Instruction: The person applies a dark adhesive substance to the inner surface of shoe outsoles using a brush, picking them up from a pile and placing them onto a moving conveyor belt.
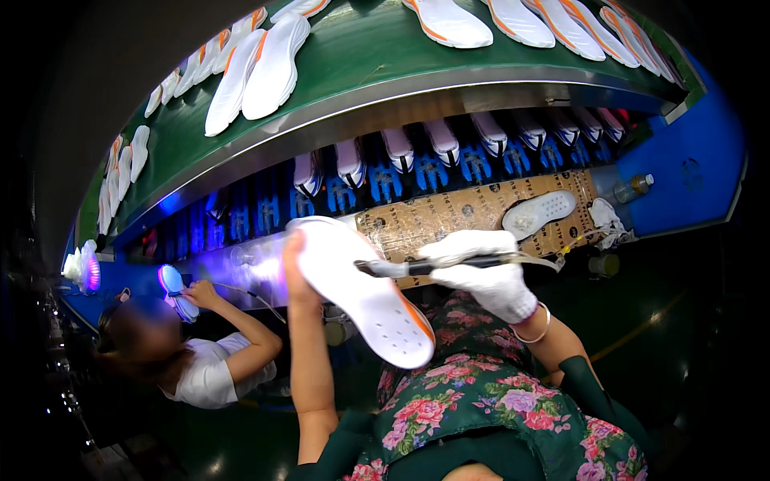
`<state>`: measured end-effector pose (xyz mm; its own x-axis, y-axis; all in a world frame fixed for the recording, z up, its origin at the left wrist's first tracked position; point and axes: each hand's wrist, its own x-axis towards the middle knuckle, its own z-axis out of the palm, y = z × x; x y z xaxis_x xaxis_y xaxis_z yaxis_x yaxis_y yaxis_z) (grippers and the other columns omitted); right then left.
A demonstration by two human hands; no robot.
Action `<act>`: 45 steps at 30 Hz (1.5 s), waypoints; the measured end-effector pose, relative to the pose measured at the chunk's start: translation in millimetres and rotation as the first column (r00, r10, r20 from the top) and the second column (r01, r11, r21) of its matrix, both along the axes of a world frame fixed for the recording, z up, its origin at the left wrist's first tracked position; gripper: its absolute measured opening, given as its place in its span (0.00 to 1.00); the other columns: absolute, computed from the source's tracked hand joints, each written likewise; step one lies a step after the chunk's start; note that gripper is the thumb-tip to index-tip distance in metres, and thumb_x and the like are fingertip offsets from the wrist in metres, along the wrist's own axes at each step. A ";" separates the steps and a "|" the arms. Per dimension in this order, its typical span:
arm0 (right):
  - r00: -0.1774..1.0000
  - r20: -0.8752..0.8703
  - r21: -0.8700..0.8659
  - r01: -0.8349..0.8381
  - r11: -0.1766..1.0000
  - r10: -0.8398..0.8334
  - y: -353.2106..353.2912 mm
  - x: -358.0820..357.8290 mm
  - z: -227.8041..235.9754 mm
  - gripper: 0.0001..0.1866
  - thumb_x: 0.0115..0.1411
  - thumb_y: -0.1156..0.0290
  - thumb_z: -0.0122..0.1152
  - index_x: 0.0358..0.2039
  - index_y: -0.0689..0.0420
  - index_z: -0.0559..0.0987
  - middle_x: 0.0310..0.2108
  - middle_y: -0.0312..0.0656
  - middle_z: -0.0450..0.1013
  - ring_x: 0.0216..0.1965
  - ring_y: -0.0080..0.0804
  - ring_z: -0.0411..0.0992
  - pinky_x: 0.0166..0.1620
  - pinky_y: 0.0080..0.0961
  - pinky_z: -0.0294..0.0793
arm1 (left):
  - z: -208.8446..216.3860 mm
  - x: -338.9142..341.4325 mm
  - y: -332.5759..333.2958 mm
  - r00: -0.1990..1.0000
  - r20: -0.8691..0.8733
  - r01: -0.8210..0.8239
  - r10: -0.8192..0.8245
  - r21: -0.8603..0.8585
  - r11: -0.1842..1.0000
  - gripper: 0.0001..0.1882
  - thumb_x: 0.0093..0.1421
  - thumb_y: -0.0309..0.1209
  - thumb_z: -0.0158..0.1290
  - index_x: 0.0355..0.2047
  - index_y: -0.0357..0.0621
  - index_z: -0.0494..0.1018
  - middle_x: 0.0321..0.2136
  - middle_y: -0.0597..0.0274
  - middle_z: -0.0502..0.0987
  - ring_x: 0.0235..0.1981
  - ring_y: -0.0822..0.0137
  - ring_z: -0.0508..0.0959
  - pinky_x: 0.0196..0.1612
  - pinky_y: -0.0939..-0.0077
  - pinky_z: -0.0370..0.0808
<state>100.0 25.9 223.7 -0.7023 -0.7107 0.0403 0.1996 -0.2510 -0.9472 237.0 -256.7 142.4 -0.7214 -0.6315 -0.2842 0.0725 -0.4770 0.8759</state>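
A white shoe sole (353,301) with an orange side stripe and small holes at one end is tilted up in front of me. My bare left hand (297,260) grips its far left edge, the fingers partly hidden behind it. My right hand (485,272), in a white glove, is closed around a brush (401,268) with a dark handle and a thin pale tube at its back end. The brush's dark tip is at the sole's upper face. Beyond the right hand, another white sole (539,214) lies on brown cardboard (473,210).
A green conveyor belt (353,60) carries several white soles. Below it, a row of shoe uppers (399,150) rests on blue holders. A bottle (634,188) and a crumpled white cloth (607,218) lie at the right. Another person (216,365) works at the left under violet light.
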 end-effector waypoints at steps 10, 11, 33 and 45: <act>0.957 -0.291 0.123 0.050 0.991 -0.012 -16.0 -3.8 -12.1 0.09 0.51 0.76 0.73 0.34 0.62 0.86 0.34 0.45 0.82 0.36 0.30 0.80 0.42 0.27 0.79 | -55.8 27.2 150.1 0.748 -0.554 0.658 -0.366 0.545 0.520 0.66 0.48 0.85 0.22 0.66 0.38 0.60 0.57 0.41 0.71 0.57 0.38 0.73 0.60 0.44 0.69; 0.952 -0.304 0.149 0.083 0.985 -0.034 -15.1 -3.5 -12.6 0.09 0.50 0.76 0.73 0.34 0.62 0.86 0.33 0.44 0.82 0.35 0.30 0.80 0.41 0.27 0.79 | -52.0 19.9 153.6 0.773 -0.560 0.630 -0.297 0.626 0.461 0.69 0.46 0.87 0.20 0.65 0.38 0.60 0.55 0.41 0.73 0.55 0.37 0.74 0.58 0.43 0.71; 0.740 -0.586 -0.046 0.377 0.925 -0.331 -15.8 -12.3 -23.1 0.09 0.52 0.81 0.68 0.36 0.61 0.85 0.36 0.46 0.82 0.35 0.35 0.81 0.39 0.27 0.79 | -32.9 -21.1 151.9 0.843 -0.425 0.505 -0.331 0.410 0.759 0.61 0.50 0.83 0.18 0.61 0.42 0.63 0.42 0.45 0.79 0.38 0.50 0.82 0.43 0.54 0.81; 0.564 -0.819 -0.017 0.160 0.987 -0.105 -13.1 -1.5 -19.5 0.11 0.53 0.77 0.68 0.37 0.54 0.86 0.38 0.43 0.82 0.38 0.40 0.80 0.43 0.33 0.79 | -45.3 -33.7 128.0 0.952 -0.277 0.237 -0.130 0.396 0.887 0.55 0.56 0.77 0.37 0.67 0.41 0.57 0.60 0.50 0.68 0.60 0.53 0.70 0.62 0.54 0.69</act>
